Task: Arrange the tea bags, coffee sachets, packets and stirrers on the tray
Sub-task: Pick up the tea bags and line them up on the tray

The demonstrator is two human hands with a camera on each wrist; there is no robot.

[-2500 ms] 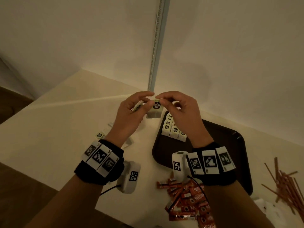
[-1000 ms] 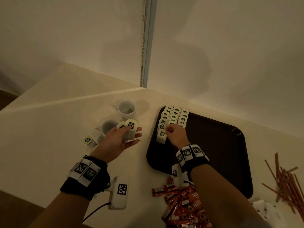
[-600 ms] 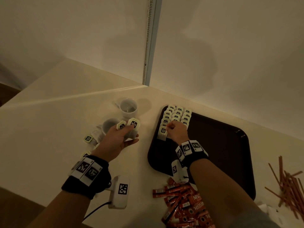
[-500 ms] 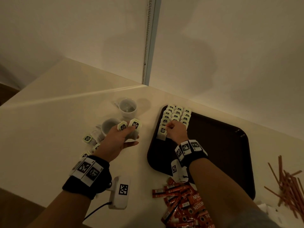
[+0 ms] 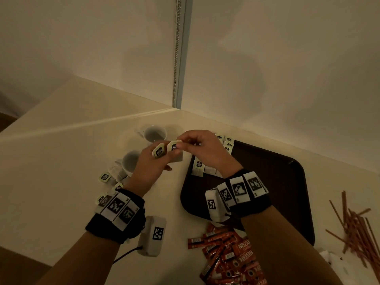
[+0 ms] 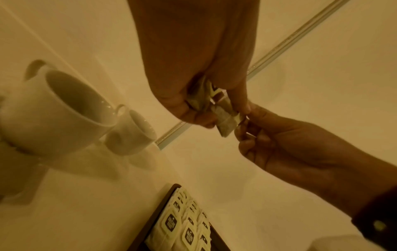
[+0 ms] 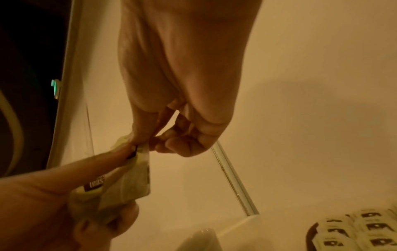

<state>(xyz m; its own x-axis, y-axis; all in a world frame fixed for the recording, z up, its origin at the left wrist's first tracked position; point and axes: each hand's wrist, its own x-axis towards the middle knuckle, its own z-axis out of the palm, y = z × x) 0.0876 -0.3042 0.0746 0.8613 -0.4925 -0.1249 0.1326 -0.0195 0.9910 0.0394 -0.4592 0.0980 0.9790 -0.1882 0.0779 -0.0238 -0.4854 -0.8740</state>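
My left hand (image 5: pixel 164 158) grips a small bunch of white tea bags (image 5: pixel 158 151) above the table, left of the dark brown tray (image 5: pixel 273 182). My right hand (image 5: pixel 182 143) pinches the top edge of one of those tea bags (image 5: pixel 174 147) between thumb and forefinger; the right wrist view shows the pinch (image 7: pixel 139 147). In the left wrist view the held bags (image 6: pixel 223 118) hang between both hands. Rows of tea bags (image 5: pixel 227 143) lie in the tray's far left corner, one at the front (image 5: pixel 198 164); my right hand hides part of them.
Two white cups (image 5: pixel 154 133) (image 5: pixel 131 161) stand left of the tray, with loose tea bags (image 5: pixel 104 177) beside them. Red coffee sachets (image 5: pixel 232 256) are heaped at the tray's near edge. Brown stirrers (image 5: pixel 353 223) and white packets (image 5: pixel 335 264) lie at the right.
My right hand has left the tea bag row on the tray and moved left to my left hand, where it now pinches one of the held tea bags.
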